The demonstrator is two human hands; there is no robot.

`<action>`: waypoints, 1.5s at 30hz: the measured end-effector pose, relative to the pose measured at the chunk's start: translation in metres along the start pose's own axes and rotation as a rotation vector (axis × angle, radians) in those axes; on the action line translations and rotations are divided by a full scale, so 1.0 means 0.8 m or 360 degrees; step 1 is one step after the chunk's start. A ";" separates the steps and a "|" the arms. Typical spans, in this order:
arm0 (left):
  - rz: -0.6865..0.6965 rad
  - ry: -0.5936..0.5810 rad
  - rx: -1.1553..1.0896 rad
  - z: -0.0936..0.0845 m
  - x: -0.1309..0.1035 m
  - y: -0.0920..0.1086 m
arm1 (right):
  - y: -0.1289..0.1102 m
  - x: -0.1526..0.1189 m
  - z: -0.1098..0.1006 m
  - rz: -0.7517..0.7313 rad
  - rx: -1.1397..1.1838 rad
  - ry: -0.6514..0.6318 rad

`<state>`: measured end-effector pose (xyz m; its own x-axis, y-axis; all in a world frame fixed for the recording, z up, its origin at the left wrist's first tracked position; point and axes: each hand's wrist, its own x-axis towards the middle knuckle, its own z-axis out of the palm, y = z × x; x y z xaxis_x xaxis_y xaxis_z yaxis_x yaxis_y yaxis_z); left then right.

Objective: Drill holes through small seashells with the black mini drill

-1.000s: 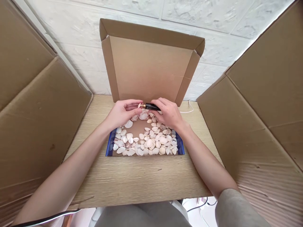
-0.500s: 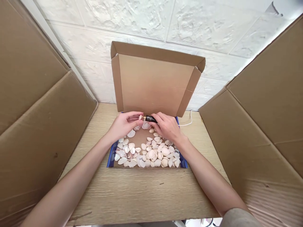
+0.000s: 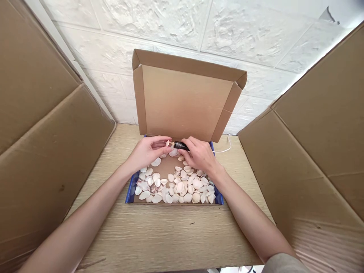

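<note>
Between its thumb and fingers my left hand (image 3: 149, 152) pinches a small shell (image 3: 167, 143) over the back of the shell box. My right hand (image 3: 200, 154) is wrapped round a small black drill (image 3: 181, 146). The drill's brass-coloured tip points left, and its thin bit meets the shell. A white cable (image 3: 224, 150) runs off behind my right hand. Below both hands, many loose white and pinkish shells (image 3: 180, 187) lie in the shallow cardboard box with blue sides (image 3: 131, 191).
The box's lid (image 3: 187, 100) stands upright at the back, near the white brick-patterned wall (image 3: 153, 22). Tall cardboard panels rise at the left (image 3: 57, 151) and right (image 3: 307, 167). A small dark sliver (image 3: 192, 223) lies on the wooden table (image 3: 159, 242).
The view has shifted slightly. Both hands keep their holds, with the shell and drill close together as before.
</note>
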<state>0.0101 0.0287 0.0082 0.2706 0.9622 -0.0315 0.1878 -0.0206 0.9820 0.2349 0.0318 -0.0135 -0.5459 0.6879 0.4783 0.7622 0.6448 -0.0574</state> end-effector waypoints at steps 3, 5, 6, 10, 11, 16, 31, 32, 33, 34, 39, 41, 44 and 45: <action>-0.0012 0.0024 -0.0012 0.000 -0.001 0.001 | 0.002 0.003 -0.002 -0.0043 -0.0062 0.0118; -0.0016 0.0017 -0.0033 0.001 -0.001 0.001 | 0.001 0.003 -0.002 -0.0026 -0.0038 0.0111; -0.0015 0.0012 -0.0037 0.001 -0.001 0.001 | 0.000 0.002 -0.002 -0.0010 0.0002 0.0067; -0.0021 -0.0025 -0.0018 0.001 -0.001 0.001 | -0.003 -0.002 0.001 0.0068 0.0150 -0.0139; -0.0019 -0.0037 -0.0013 0.001 -0.001 0.001 | -0.003 -0.003 0.002 0.0076 0.0153 -0.0163; -0.0007 -0.0040 -0.0032 0.001 -0.002 0.000 | -0.001 -0.001 0.001 0.0031 0.0112 -0.0120; 0.0122 0.0144 -0.0182 -0.003 -0.001 0.001 | 0.002 0.000 0.002 0.0096 0.0089 0.0078; 0.0133 0.0133 -0.0180 -0.003 -0.001 0.001 | 0.002 0.000 0.001 0.0090 0.0083 0.0077; 0.0134 0.0130 -0.0184 -0.003 -0.001 0.001 | 0.003 0.001 0.001 0.0088 0.0071 0.0082; 0.0127 0.0133 -0.0188 -0.003 -0.001 0.001 | 0.003 0.001 0.001 0.0091 0.0056 0.0091; 0.0084 0.0133 -0.0154 -0.002 -0.002 0.003 | 0.006 0.002 0.000 0.0077 -0.0011 0.0088; 0.0070 0.0135 -0.0132 -0.002 -0.003 0.005 | 0.007 0.002 0.000 0.0077 -0.0036 0.0089; 0.0055 0.0144 -0.0113 -0.001 -0.003 0.006 | 0.008 -0.001 0.002 0.0108 0.0011 0.0059; 0.0055 0.0146 -0.0105 -0.001 -0.003 0.007 | 0.007 -0.002 0.003 0.0114 0.0050 0.0020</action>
<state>0.0095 0.0263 0.0138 0.1879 0.9821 0.0165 0.1165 -0.0390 0.9924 0.2397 0.0351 -0.0165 -0.4857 0.7286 0.4830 0.7878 0.6043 -0.1193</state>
